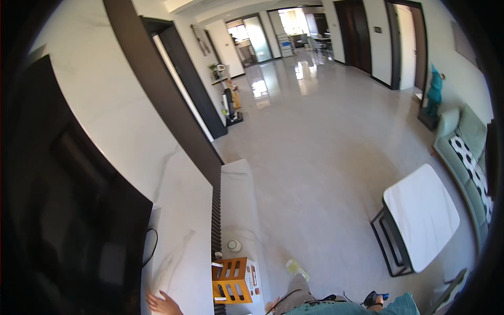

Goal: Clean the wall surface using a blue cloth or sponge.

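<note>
At the bottom left, my left hand [161, 304] has its fingers spread in front of the white marbled wall panel [183, 244], beside the large black television [90, 204]; contact with the panel cannot be told. My right hand [378, 304], at the bottom edge next to a teal sleeve [403, 305], is around a small black and blue object [371, 298], partly cut off. Between them, a skin-coloured part [271, 305] shows at the edge, too cropped to identify. An orange slotted holder [232, 281] and a white round container [234, 246] stand on the low ledge [238, 204].
A marble-topped side table [423, 216] with a black frame stands at right, before a green sofa [464, 169]. A slippered foot [297, 269] is on the glossy floor [315, 165]. Farther off are a floor cleaner [232, 112], a teal figure [434, 88], doorways and a dining area.
</note>
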The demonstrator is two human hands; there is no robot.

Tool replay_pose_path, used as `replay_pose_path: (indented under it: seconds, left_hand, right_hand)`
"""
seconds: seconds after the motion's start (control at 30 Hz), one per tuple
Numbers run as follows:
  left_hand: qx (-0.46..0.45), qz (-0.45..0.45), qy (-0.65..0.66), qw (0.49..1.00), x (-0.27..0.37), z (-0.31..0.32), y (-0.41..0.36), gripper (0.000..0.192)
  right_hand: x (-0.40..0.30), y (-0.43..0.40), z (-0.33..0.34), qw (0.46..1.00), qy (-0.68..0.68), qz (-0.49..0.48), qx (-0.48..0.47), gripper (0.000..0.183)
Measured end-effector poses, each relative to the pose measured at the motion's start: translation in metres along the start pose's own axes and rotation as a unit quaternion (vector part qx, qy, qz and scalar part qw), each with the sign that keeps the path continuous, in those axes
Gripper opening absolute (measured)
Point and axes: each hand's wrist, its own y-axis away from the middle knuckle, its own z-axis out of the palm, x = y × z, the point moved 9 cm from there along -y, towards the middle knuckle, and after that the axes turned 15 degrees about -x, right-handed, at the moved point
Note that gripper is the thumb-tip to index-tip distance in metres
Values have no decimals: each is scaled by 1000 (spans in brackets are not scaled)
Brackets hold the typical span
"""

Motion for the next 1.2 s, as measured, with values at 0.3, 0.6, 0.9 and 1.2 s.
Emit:
replay_pose_path:
  seconds: [0.3,0.6,0.9,1.2]
  left_hand:
    - [-190,-57,131,971,130,37,-103,47]
    - [-249,-37,188,949,213,64,-185,34]
    - [-150,9,60,987,233,65,-189,29]
    - [-97,117,-78,985,222,134,-184,28]
  right_hand:
    - [-102,41,172,996,40,-56,-64,33]
    - [-170,52,292,983,50,-124,-128,31]
    - [-305,128,509,908,86,-253,-324,34]
    - [-380,558,841,635,146,-322,-687,62]
